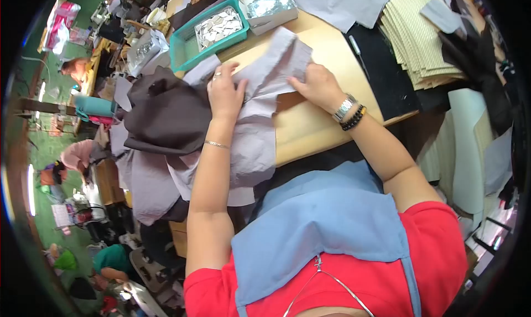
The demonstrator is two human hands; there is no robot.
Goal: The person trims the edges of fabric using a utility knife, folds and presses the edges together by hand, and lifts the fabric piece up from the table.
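Note:
A pale grey fabric piece is raised and folded between my two hands above the wooden table. My right hand pinches its right edge between thumb and fingers. My left hand has curled fingers around the left part of the same fabric; its fingertips are partly hidden. More grey fabric hangs from there over the table's front edge. Just left of my left wrist lies a bunched dark brown fabric.
Behind my hands stand a teal plastic tray with small pale pieces and a white box of shiny pieces. A pen lies right of the wooden tabletop, near stacked cream fabric. Other people work at the left.

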